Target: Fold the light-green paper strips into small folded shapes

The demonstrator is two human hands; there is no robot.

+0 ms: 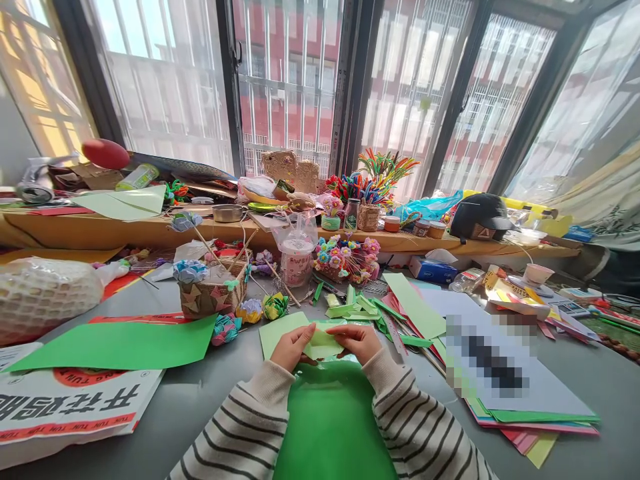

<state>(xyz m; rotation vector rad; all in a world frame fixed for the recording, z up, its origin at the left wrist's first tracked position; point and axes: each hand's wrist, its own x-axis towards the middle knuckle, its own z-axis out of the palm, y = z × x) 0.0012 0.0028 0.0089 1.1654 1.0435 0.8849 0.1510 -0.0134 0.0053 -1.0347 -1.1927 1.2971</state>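
Between my two hands is a small piece of light green paper (323, 343). My left hand (293, 347) pinches its left side with the thumb on top. On the opposite side, the fingers of my right hand (359, 341) are closed on the paper's edge. Below them lies a glossy green mat (333, 420) on the grey table. A larger pale green sheet (273, 333) rests just behind my left hand. Several folded green paper strips (357, 307) are heaped beyond my right hand.
A woven basket (213, 297) with paper flowers stands left of centre, beside a plastic cup (297, 260). A bright green sheet (120, 343) covers a printed bag (80, 407) at left. Stacked paper (550, 387) lies at right. The cluttered window ledge (240, 230) runs behind.
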